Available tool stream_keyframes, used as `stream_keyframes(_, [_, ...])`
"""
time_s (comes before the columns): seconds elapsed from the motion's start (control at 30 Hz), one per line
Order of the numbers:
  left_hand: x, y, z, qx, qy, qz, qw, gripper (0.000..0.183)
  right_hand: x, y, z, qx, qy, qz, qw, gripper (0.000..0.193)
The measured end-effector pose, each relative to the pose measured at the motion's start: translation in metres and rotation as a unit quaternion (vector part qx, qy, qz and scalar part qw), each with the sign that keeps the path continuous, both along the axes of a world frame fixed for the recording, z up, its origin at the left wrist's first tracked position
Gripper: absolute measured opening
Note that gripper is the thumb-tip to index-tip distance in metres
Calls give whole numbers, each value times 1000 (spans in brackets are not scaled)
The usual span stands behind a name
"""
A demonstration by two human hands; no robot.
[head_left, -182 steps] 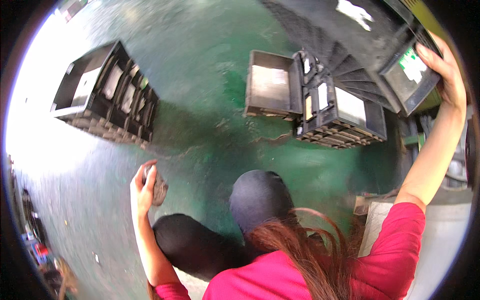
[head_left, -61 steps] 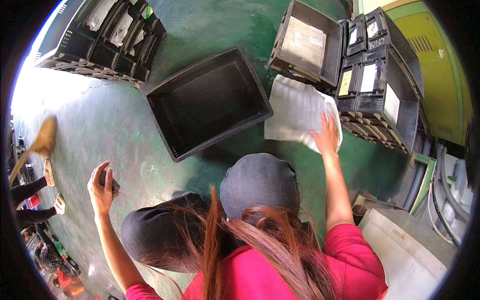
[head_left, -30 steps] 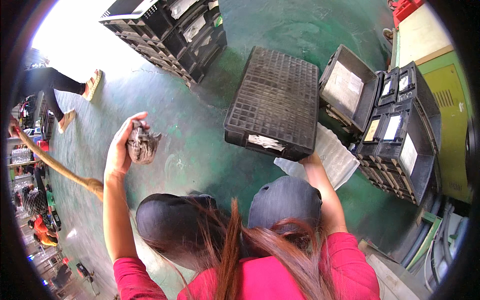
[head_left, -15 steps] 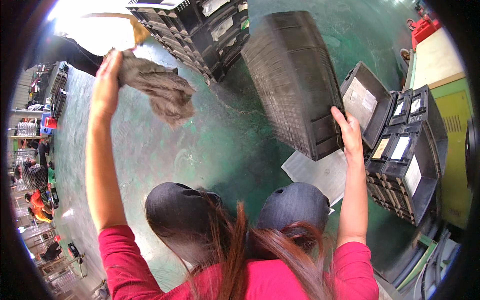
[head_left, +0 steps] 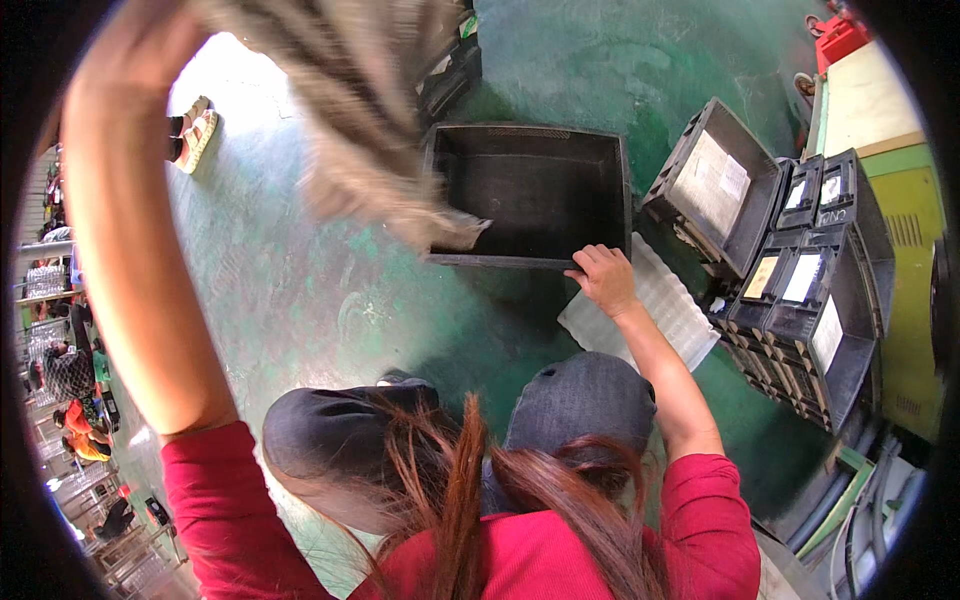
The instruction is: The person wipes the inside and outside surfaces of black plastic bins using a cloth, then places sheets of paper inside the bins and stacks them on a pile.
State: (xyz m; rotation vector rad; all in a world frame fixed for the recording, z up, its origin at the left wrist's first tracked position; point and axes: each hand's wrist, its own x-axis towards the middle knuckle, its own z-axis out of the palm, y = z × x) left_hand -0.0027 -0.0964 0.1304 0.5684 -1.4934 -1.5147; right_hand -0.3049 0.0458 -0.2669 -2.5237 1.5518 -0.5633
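Note:
Raised at the upper left, my left hand [head_left: 140,50] is closed on a grey-brown rag [head_left: 365,110]. The rag is smeared by motion, and its lower end hangs over the left side of a black plastic crate [head_left: 530,195]. That crate shows its hollow inside, with nothing in it that I can see. My right hand [head_left: 605,278] grips the crate's near rim close to the right corner. Beside the crate, on the green floor, lies a whitish sheet [head_left: 655,310] with a bumpy surface, partly behind my right forearm.
Black crates [head_left: 800,300] with paper labels are stacked at the right, a tilted crate [head_left: 715,190] beside them. Further right stands a green cabinet [head_left: 905,220]. Another crate stack [head_left: 450,75] is partly hidden by the rag. Someone's sandalled foot [head_left: 197,140] shows at upper left.
The crate has turned from showing its outer base to showing its inside, and sits lower. My left hand has swung up and left with the rag. My right hand has come inward.

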Motion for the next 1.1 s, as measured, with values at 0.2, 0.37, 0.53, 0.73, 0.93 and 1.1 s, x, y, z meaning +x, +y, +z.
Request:
stream_keyframes(0.2, [-66,-24,-181,127,-344,52,929,58,-28,-7,12,37,-86,3,996,22])
stream_keyframes(0.37, [32,9,-415,127,-541,347,755,82,5,-43,20,84,-155,-58,983,29])
stream_keyframes(0.53, [-31,56,-434,167,-483,366,778,57,37,-103,-74,132,1,-45,990,60])
stream_keyframes(0.73, [-10,48,-438,122,-439,377,807,51,136,-140,-131,71,-2,181,981,51])
stream_keyframes(0.93, [-9,48,-422,169,-415,374,812,45,-21,-141,-108,119,90,-156,976,21])
stream_keyframes(1.1, [-17,44,-424,101,-416,365,827,47,61,-159,-124,31,90,-264,960,16])
